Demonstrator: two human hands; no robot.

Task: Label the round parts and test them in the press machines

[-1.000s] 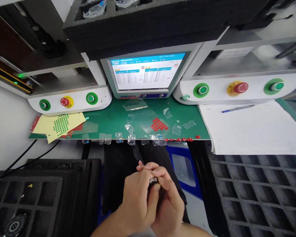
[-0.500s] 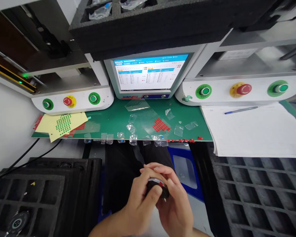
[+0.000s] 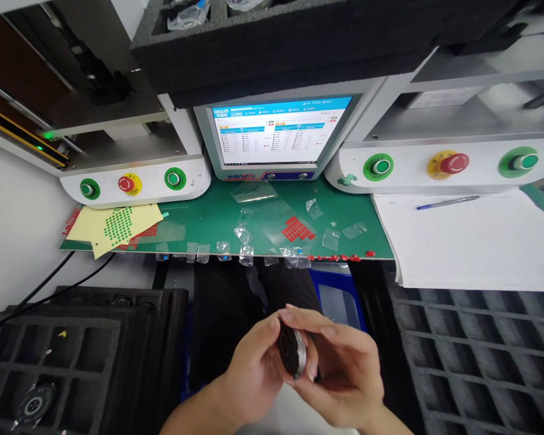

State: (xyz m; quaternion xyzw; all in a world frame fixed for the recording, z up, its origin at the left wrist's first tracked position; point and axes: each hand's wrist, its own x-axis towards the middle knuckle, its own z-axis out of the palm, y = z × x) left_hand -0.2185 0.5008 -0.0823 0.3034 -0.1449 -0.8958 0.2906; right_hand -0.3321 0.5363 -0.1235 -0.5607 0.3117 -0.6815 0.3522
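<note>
A round dark watch case point(image 3: 290, 349) with a silvery rim is held between both hands, above my lap, tilted on edge. My left hand point(image 3: 252, 365) grips its left side, with the thumb at the top edge. My right hand point(image 3: 347, 365) holds the rim from the right, fingers curled around and behind it. Part of the case is hidden by the fingers. Another round watch case point(image 3: 35, 403) with a sensor back lies in the black foam tray point(image 3: 111, 362) at lower left.
Behind my hands, the green mat point(image 3: 199, 217) carries red stickers point(image 3: 298, 229), clear film scraps point(image 3: 314, 208) and yellow sticker sheets point(image 3: 113, 226). A monitor point(image 3: 276, 136) stands between two button panels. To the right lie a notebook point(image 3: 471, 241), a pen point(image 3: 448, 202) and a foam tray point(image 3: 480, 350).
The watch case has been turned from nearly flat to on edge. My right hand has shifted right and opened out around it; the left thumb has moved to its top edge.
</note>
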